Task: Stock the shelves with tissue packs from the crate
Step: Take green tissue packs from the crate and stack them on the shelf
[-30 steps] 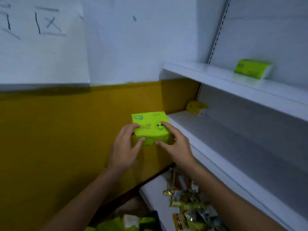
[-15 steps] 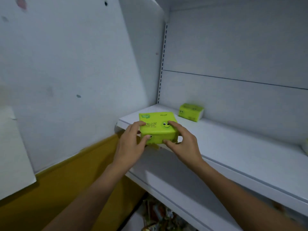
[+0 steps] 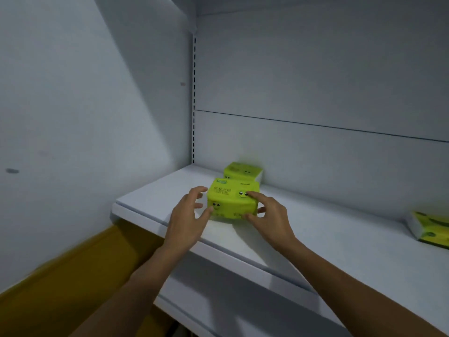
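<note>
Placing step: sets pack (image 3: 232,201) on shelf (image 3: 328,239), just at 6 o'clock of rear pack (image 3: 243,171). Left hand (image 3: 187,215) spread loose, thumb touching front; right hand (image 3: 269,215) pinches top and front. Next probably calls for letting go, then fetching another from unseen crate.

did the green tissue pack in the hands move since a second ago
Yes. The tissue pack went up and inward: it was in the air below this shelf, and now sits on it, right in front of the back pack.
</note>
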Motion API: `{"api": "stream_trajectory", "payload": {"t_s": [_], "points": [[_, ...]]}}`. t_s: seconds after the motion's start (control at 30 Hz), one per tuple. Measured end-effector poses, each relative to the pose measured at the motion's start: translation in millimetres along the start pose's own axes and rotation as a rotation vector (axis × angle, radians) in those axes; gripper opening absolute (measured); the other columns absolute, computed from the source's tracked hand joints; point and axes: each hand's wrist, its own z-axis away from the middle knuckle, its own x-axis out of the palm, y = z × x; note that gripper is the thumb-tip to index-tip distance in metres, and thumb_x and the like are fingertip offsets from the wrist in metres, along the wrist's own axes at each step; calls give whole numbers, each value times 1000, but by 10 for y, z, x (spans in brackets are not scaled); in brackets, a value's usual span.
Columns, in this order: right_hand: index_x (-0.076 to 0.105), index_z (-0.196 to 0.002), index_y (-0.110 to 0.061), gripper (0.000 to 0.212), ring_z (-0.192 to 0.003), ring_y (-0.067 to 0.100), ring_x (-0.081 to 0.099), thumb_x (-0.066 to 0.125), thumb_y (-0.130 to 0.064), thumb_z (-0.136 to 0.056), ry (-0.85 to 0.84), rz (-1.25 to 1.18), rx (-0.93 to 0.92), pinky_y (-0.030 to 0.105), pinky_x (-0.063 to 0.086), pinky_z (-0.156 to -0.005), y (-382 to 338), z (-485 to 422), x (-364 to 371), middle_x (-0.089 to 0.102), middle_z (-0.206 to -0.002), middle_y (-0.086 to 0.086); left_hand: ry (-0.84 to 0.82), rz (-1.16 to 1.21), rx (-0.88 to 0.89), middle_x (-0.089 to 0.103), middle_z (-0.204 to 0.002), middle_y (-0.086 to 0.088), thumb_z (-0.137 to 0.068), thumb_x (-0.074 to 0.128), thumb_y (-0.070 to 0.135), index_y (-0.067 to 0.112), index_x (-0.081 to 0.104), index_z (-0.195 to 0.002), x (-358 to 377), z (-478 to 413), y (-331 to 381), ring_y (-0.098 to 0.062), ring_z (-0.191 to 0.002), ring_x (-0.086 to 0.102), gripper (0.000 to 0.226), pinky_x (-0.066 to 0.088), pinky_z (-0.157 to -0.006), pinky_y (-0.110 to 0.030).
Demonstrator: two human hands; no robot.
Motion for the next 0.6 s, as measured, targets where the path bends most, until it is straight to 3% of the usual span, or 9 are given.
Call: {"api": "stream_trajectory", "payload": {"t_s": [0.17, 0.33, 0.5, 0.6], "points": [[56, -129, -24, 54, -102, 30, 57, 73, -19, -78, -48, 57, 137, 31, 42, -93, 281, -405, 181, 59, -117, 15, -75, -160, -14, 59, -114, 4, -82, 68, 19, 22, 50, -123, 197, 92, -235, -9, -93, 58, 45, 48, -84, -27], [53, -131, -27, 57, -105, 32, 56, 73, -26, -78, -60, 46, 157, 33, 42, -93, 392, -635, 307, 55, -117, 15, -27, -261, -42, 58, -115, 14, -80, 69, 29, 26, 48, -123, 299, 93, -271, -4, -97, 58, 48, 43, -92, -35], [46, -135, -30, 58, -116, 31, 47, 69, -32, -82, -95, 109, 170, 35, 39, -93, 399, -712, 358, 50, -121, 14, -1, -235, 15, 58, -101, 16, -71, 52, 50, 27, 59, -112, 341, 172, -313, -6, -94, 58, 47, 46, -88, -42], [44, -135, -30, 57, -117, 33, 46, 66, -34, -84, -95, 155, 181, 37, 39, -93, 361, -718, 362, 49, -123, 15, 29, -206, 51, 58, -98, 17, -72, 49, 49, 24, 64, -104, 331, 236, -349, 0, -92, 54, 43, 49, -85, -39]]}}
